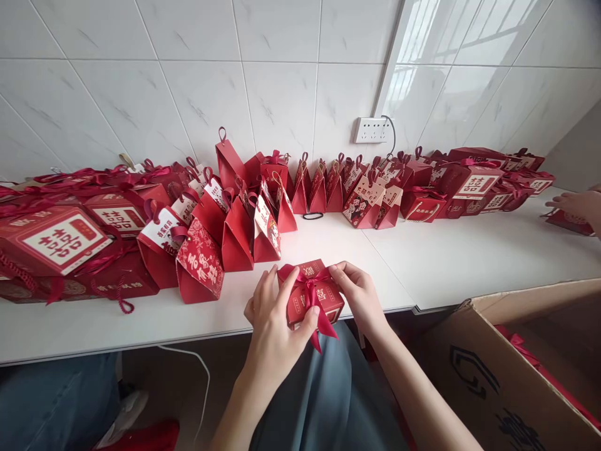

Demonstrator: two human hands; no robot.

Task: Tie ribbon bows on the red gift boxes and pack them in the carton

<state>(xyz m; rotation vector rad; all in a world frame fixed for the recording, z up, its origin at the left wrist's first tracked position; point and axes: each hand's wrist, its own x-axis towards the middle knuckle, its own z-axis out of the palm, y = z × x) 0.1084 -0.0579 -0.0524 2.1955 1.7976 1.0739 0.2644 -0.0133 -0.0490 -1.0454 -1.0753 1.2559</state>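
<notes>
A small red gift box [297, 303] with gold print sits at the front edge of the white counter, right in front of me. Round it runs a dark red satin ribbon [310, 287], tied in a bow on top, its tails hanging over the near side. My left hand [275, 313] grips the box from the left, thumb on the front and index finger along the top. At the upper right corner, my right hand [359, 294] pinches the end of the ribbon's right loop; the exact finger contact is partly hidden.
Triangular red gift boxes [201, 266] stand behind and left. More stacked boxes [61, 238] fill the far left, others [474, 185] the back right. An open cardboard carton [469, 369] is at lower right. Another person's hand [575, 203] touches a red box at far right.
</notes>
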